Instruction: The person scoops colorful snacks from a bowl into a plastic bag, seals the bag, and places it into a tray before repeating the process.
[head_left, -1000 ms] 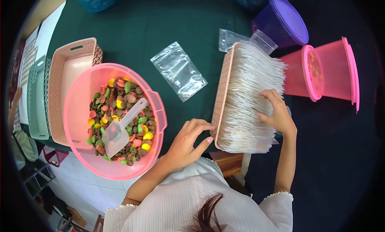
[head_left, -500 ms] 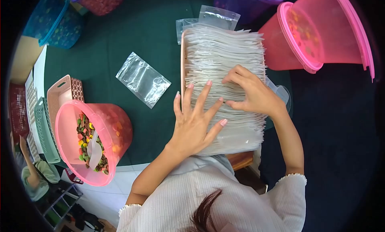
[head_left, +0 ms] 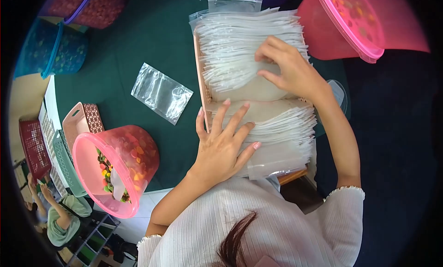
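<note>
The left hand [head_left: 221, 144] lies flat, pinning the near bags [head_left: 277, 128] in the tray [head_left: 201, 68], while the right hand [head_left: 288, 68] pinches and pulls the far ones back, opening a gap

**Pink, green and clear plastic**

The table cloth [head_left: 152, 40] is dark green. The basket [head_left: 201, 84] holding the clear, whitish bags [head_left: 244, 40] is pale pink with a lattice pattern. A single bag [head_left: 161, 92] is see-through. The bucket [head_left: 127, 160] is translucent pink, filled with brown, yellow, green and red sweets [head_left: 105, 167]. The tub [head_left: 341, 22] is pink too. The sleeve [head_left: 258, 221] is white, ribbed.
</note>
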The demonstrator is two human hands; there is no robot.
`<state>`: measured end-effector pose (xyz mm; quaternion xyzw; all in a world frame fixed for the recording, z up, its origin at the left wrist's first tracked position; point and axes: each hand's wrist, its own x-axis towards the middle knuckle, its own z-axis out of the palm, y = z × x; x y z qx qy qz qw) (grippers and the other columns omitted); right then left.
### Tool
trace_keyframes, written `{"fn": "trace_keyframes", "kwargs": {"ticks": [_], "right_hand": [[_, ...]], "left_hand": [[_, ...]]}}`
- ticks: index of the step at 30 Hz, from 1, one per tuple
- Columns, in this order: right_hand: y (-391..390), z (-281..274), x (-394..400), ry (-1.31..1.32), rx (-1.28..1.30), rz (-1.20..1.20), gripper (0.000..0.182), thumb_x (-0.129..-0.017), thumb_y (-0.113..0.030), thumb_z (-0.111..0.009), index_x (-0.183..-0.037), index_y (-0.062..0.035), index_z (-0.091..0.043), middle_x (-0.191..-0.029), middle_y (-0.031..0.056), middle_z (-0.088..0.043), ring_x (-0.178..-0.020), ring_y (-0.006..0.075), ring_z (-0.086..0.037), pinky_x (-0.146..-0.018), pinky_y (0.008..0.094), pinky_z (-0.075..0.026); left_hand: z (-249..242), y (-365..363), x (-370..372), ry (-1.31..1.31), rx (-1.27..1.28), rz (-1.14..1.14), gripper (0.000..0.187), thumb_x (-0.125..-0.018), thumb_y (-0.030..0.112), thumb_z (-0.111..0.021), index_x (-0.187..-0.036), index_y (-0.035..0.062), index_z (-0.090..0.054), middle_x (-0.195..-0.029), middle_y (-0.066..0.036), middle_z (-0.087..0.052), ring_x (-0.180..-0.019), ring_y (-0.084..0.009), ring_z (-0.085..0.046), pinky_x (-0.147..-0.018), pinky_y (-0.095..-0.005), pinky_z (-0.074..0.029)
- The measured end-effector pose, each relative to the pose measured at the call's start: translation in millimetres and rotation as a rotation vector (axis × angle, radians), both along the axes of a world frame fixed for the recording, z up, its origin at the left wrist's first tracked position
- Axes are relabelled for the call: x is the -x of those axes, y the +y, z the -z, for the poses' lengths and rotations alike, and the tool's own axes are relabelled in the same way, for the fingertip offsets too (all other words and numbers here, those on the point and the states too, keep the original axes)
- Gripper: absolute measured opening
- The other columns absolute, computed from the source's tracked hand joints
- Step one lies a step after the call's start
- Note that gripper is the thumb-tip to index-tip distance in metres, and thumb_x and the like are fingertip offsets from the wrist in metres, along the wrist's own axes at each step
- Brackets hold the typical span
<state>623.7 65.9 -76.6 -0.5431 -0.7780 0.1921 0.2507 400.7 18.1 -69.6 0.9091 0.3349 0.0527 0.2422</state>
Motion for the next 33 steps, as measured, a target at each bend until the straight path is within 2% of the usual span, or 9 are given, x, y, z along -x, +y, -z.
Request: {"fn": "trace_keyframes", "kwargs": {"ticks": [7, 10, 12, 15, 17, 21, 26, 29, 33], "right_hand": [[12, 8, -8, 0.085, 0.003, -0.007, 0.024, -0.066, -0.002, -0.066, -0.083, -0.0001, -0.051, -0.083, 0.0087, -0.050, -0.073, 0.0223, -0.053, -0.066, 0.0305, -0.045], [9, 8, -7, 0.104, -0.010, 0.010, 0.024, -0.065, -0.003, -0.067, -0.083, 0.0000, -0.051, -0.082, 0.0082, -0.051, -0.073, 0.0215, -0.053, -0.066, 0.0304, -0.045], [6, 7, -7, 0.115, -0.013, 0.019, 0.025, -0.065, -0.004, -0.068, -0.083, -0.0001, -0.051, -0.083, 0.0080, -0.052, -0.073, 0.0213, -0.053, -0.066, 0.0305, -0.045], [-3, 8, -4, 0.116, -0.010, 0.065, 0.024, -0.064, -0.005, -0.066, -0.082, -0.0005, -0.050, -0.083, 0.0100, -0.050, -0.082, 0.0272, -0.053, -0.071, 0.0348, -0.044], [-9, 8, -2, 0.044, -0.155, 0.074, 0.026, -0.064, -0.009, -0.070, -0.081, -0.0006, -0.052, -0.081, 0.0088, -0.051, -0.073, 0.0240, -0.052, -0.067, 0.0316, -0.044], [-29, -8, 9, -0.034, -0.181, 0.085, 0.023, -0.064, -0.009, -0.070, -0.078, -0.0025, -0.053, -0.077, 0.0085, -0.051, -0.072, 0.0249, -0.051, -0.065, 0.0323, -0.042], [-54, -17, 22, -0.111, -0.007, 0.053, 0.021, -0.064, -0.014, -0.069, -0.075, -0.0043, -0.054, -0.068, 0.0066, -0.049, -0.068, 0.0240, -0.050, -0.064, 0.0327, -0.040], [-68, -18, 27, 0.038, 0.101, -0.033, 0.024, -0.063, -0.017, -0.070, -0.075, -0.0039, -0.054, -0.069, 0.0068, -0.049, -0.067, 0.0250, -0.049, -0.064, 0.0335, -0.041], [-69, -15, 31, -0.004, 0.117, -0.016, 0.024, -0.063, -0.015, -0.069, -0.076, -0.0039, -0.053, -0.074, 0.0066, -0.051, -0.074, 0.0245, -0.052, -0.068, 0.0355, -0.042]], "left_hand": [[3, -8, 7, 0.035, 0.010, 0.055, 0.040, -0.080, 0.040, -0.051, -0.110, 0.0125, -0.054, -0.124, -0.003, -0.043, -0.119, -0.0248, -0.033, -0.099, -0.0523, -0.001], [6, -15, 11, 0.039, -0.043, 0.041, 0.046, -0.081, 0.043, -0.049, -0.116, 0.0134, -0.051, -0.125, -0.002, -0.043, -0.118, -0.0250, -0.034, -0.099, -0.0521, 0.001], [8, -21, 13, 0.055, -0.066, 0.037, 0.048, -0.081, 0.044, -0.048, -0.118, 0.0141, -0.049, -0.126, -0.002, -0.042, -0.118, -0.0249, -0.033, -0.099, -0.0521, 0.002], [9, -25, 15, 0.089, -0.092, 0.034, 0.051, -0.081, 0.045, -0.047, -0.122, 0.0155, -0.046, -0.127, -0.001, -0.041, -0.119, -0.0247, -0.032, -0.099, -0.0521, 0.003], [9, -27, 16, 0.105, -0.098, 0.037, 0.052, -0.081, 0.046, -0.047, -0.123, 0.0162, -0.045, -0.128, 0.000, -0.041, -0.119, -0.0246, -0.032, -0.099, -0.0522, 0.003], [10, -30, 20, 0.133, -0.112, 0.049, 0.053, -0.080, 0.046, -0.047, -0.125, 0.0174, -0.044, -0.128, 0.000, -0.041, -0.119, -0.0241, -0.031, -0.099, -0.0517, 0.002], [12, -31, 22, 0.133, -0.091, 0.045, 0.055, -0.080, 0.047, -0.047, -0.126, 0.0182, -0.043, -0.130, 0.000, -0.040, -0.118, -0.0238, -0.032, -0.099, -0.0507, 0.000], [14, -31, 24, 0.132, -0.053, 0.056, 0.057, -0.079, 0.048, -0.048, -0.127, 0.0178, -0.042, -0.134, -0.001, -0.036, -0.122, -0.0247, -0.028, -0.099, -0.0506, 0.000], [18, -37, 27, 0.105, -0.029, 0.068, 0.063, -0.078, 0.047, -0.051, -0.129, 0.0125, -0.039, -0.139, -0.006, -0.027, -0.125, -0.0287, -0.021, -0.098, -0.0532, 0.004]]}}
